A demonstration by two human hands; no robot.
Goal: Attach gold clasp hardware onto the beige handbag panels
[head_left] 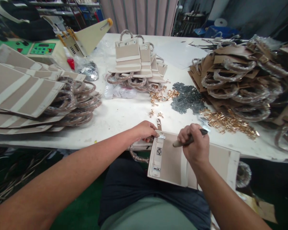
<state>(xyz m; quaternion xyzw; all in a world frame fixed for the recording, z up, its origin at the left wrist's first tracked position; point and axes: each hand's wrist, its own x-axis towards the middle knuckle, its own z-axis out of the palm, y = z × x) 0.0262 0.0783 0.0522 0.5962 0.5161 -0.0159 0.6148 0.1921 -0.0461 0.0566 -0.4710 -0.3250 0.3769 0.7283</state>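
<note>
A beige bag panel (169, 164) with white bands lies across my lap and the near table edge. A small metal clasp plate (159, 151) sits on its white strip. My left hand (145, 130) is closed at the panel's top left corner, pinching it by a small metal fitting (161, 136). My right hand (194, 143) is fisted round a hand tool (190, 138) with a pale handle and dark tip, held over the panel. A plastic-wrapped handle (135, 156) curls out under the panel's left side.
On the white table (124, 115) lie gold fittings (227, 123), grey metal plates (186, 99), and stacks of bags at left (21, 92), centre back (134, 60) and right (242, 80). A green-panelled machine (42, 48) stands at back left.
</note>
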